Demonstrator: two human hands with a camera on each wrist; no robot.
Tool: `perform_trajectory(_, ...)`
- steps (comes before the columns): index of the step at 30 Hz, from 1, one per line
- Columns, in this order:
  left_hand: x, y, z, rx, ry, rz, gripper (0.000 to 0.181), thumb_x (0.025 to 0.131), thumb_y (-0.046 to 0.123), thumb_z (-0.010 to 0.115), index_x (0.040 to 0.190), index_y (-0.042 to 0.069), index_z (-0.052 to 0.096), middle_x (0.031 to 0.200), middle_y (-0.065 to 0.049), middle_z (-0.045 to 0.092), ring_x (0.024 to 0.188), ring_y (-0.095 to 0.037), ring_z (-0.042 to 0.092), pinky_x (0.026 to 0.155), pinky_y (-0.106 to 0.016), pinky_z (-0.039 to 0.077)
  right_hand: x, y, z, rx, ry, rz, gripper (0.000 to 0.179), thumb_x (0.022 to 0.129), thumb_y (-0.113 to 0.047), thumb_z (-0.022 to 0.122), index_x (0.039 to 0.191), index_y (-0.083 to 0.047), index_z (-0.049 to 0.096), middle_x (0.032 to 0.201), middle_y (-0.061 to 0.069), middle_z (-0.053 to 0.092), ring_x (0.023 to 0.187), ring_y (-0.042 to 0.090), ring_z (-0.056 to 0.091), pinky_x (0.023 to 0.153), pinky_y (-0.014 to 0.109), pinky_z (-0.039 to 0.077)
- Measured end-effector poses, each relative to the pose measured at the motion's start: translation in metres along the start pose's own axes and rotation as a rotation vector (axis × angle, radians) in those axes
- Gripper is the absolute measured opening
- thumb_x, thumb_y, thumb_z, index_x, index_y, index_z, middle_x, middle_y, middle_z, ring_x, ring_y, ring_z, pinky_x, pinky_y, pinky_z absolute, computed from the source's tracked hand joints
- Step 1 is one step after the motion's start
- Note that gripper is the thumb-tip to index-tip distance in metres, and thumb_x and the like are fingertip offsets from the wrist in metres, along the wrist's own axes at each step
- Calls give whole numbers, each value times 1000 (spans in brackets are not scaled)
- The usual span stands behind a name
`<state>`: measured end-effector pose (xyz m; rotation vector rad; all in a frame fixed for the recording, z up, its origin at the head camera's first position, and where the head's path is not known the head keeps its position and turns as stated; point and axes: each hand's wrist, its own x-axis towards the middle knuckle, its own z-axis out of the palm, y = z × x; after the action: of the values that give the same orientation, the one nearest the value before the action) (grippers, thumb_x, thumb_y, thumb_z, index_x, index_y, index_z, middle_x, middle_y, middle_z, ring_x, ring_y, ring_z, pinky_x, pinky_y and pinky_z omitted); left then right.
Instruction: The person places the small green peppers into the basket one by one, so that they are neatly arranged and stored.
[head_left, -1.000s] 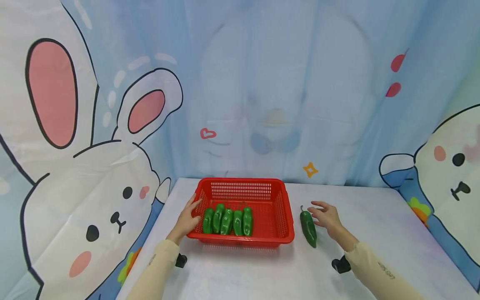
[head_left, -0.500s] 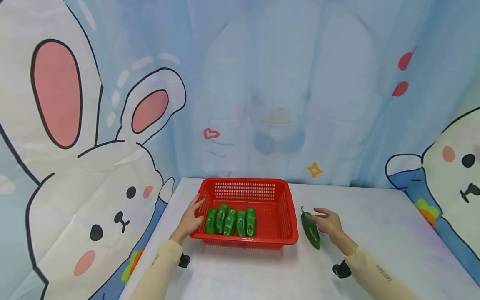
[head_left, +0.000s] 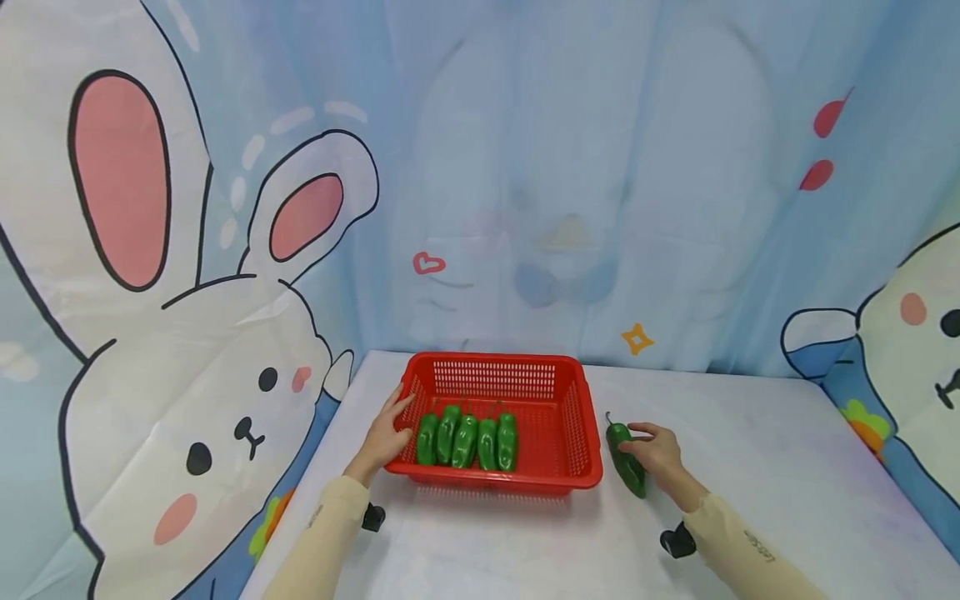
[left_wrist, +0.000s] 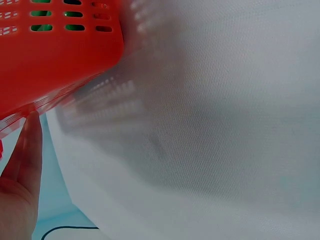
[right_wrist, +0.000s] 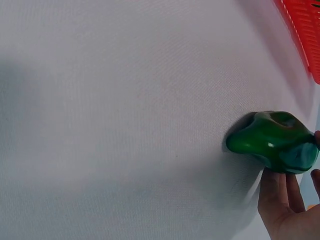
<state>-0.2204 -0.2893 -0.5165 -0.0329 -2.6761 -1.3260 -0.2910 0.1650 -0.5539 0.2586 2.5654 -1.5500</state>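
A red plastic basket (head_left: 540, 433) stands on the table, with several green peppers (head_left: 465, 442) side by side in its left half. My left hand (head_left: 381, 440) rests on the basket's left rim with fingers spread; its straight fingers touch the outer side of the basket in the left wrist view. To the right of the basket, one more green pepper (head_left: 622, 467) lies on the table, stem pointing away. My right hand (head_left: 658, 457) pinches this pepper from the right, thumb and fingers on its sides. The right wrist view shows the fingers (right_wrist: 274, 192) against the pepper, the thumb partly cut off.
A white cloth covers the table (head_left: 510, 558). Its back edge meets a blue curtain (head_left: 675, 208) printed with cartoon rabbits. Black camera mounts (head_left: 678, 542) hang below both wrists.
My right hand has come in from beside the loose pepper, and its thumb and fingers have closed on it. My left hand stays on the basket rim. The head view has shifted slightly.
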Motion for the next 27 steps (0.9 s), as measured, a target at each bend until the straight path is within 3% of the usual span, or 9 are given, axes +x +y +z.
perform_trajectory(15,0,1,1,-1,-4,-15,68,83,-4,54,149,4,42,165,-4,16,147,-35,20,101,-52,44,3,-5,-13,66,16,56,52,90,-8,61,138,8,48,130,37,51,115,44,55,93,52,50)
perform_trajectory(27,-1,5,-1,27,-14,-49,67,84,-3,54,149,4,42,165,-4,16,148,-36,19,104,-56,41,-11,-42,-35,173,11,-43,53,93,-11,60,141,8,45,135,36,49,118,42,56,94,56,48)
